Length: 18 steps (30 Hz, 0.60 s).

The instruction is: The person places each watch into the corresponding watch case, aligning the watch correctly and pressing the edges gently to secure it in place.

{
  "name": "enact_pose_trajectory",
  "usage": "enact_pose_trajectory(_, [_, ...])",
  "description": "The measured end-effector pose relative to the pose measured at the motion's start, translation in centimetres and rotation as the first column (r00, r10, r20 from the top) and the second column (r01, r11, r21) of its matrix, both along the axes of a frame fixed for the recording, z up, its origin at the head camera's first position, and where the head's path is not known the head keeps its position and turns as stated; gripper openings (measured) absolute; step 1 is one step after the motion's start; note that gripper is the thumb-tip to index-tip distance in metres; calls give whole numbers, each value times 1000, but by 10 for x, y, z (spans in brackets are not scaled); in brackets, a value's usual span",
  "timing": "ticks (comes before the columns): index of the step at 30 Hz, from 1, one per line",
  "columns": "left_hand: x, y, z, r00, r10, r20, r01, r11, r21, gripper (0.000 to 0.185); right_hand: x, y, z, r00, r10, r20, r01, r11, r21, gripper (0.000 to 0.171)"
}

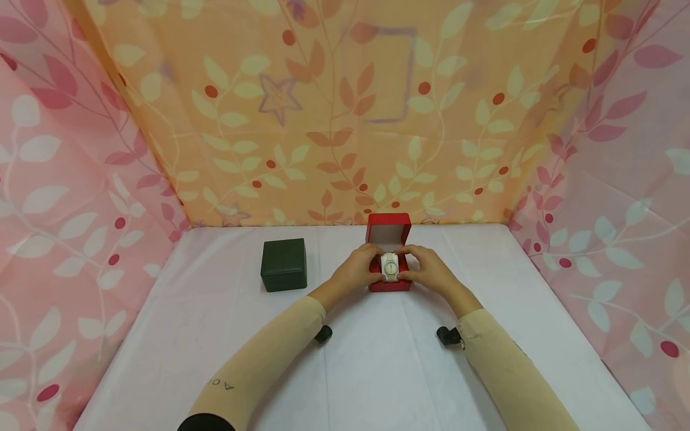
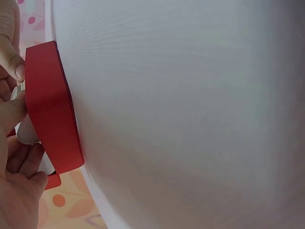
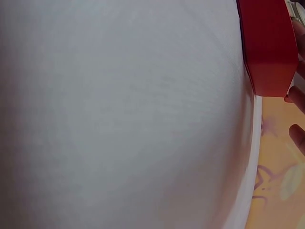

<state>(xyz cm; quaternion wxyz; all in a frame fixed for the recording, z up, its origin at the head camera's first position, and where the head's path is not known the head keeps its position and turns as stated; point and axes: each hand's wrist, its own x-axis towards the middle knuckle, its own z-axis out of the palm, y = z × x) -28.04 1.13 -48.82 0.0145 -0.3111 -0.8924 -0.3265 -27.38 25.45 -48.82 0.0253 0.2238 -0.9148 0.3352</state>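
Note:
A wristwatch (image 1: 390,267) with a pale dial and light band is wrapped round a whitish cushion. It sits at the mouth of a red watch box (image 1: 389,287), whose lid stands raised behind it. From the left side, my left hand (image 1: 353,268) grips the watch and cushion between thumb and fingers. My right hand (image 1: 433,274) holds the opposite side, thumb near the front. In the left wrist view the red box (image 2: 50,105) hides part of the cushion (image 2: 27,131). Only the fingertips of my right hand (image 3: 299,95) show in the right wrist view.
A closed dark green box (image 1: 284,265) stands on the white-covered table (image 1: 372,371), left of the red box. Patterned cloth walls, orange (image 1: 334,90) at the back and pink at both sides, enclose the table.

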Motion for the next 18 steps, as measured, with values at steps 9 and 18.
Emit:
enact_pose_trajectory(9, [-3,1,0,1000,-2,4,2,1000,-28,55,-1,-1,4,1000,1,13,-1,1000,29,55])
enact_pose_trajectory(18, [-5,2,2,999,12,37,-10,998,-57,55,-3,-1,3,999,-7,41,5,999,46,58])
